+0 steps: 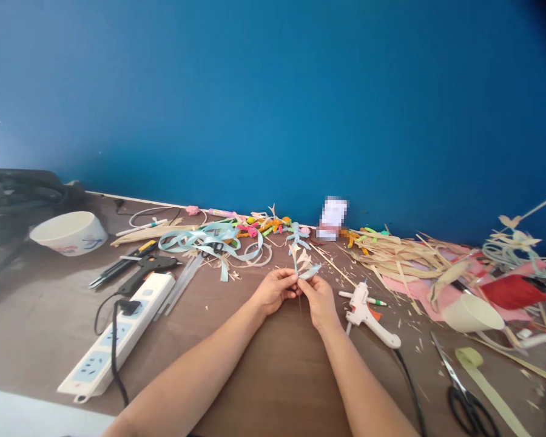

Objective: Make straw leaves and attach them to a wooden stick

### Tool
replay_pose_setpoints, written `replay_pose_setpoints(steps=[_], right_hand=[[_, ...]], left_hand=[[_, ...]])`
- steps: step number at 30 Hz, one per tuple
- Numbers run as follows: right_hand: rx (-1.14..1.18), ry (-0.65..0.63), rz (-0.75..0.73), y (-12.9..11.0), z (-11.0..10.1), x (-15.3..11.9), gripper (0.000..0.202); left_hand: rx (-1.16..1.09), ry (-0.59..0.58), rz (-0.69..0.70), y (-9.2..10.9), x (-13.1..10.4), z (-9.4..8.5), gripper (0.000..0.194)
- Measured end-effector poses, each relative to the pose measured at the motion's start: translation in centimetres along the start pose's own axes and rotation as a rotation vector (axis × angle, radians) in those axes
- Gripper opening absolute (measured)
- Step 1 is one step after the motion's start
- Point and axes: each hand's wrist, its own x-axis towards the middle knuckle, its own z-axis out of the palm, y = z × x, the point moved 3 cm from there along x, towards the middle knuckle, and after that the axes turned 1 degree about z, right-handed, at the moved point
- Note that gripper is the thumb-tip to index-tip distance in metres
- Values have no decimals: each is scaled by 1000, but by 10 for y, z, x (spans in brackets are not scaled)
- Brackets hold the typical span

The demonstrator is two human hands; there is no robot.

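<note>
Both my hands meet over the middle of the table, pinching a small craft flower (pixel 303 262) with pale straw-coloured petals and light blue ribbon pieces. My left hand (pixel 278 292) grips it low down with thumb and fingers pressed together. My right hand (pixel 317 298) closes on its base from the other side, beside a light blue strip. A thin stem seems to hang below the fingers; the exact grip is partly hidden. Just right of my right hand lies a white glue gun (pixel 366 314) with a green-tipped pen beside it.
On the left are a white power strip (pixel 118 334), a black glue gun (pixel 152 270), glue sticks (pixel 182 285) and a white bowl (pixel 70 233). Blue ribbon (pixel 204 240) lies behind. Rightward are dried husks (pixel 400 261), a paper cup (pixel 473 314), red thread (pixel 514 288) and scissors (pixel 466 400).
</note>
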Motion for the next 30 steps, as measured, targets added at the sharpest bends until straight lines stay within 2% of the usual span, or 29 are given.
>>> replay_pose_setpoints(steps=[10,19,26,30], right_hand=[[10,-9,-31,1,-2,0,8],[-12,-22,-65,0,-1,-1,13],[-124,72,-119,-2,-4,-1,14],[-262,115,-159,0,-7,-2,17]], left_hand=[[-19,-51,-24,0,-2,3,23],[-11,18,-23,-1,-1,0,29],[22,18,-27,1,-3,3,30],[65,36,31,2,-4,7,31]])
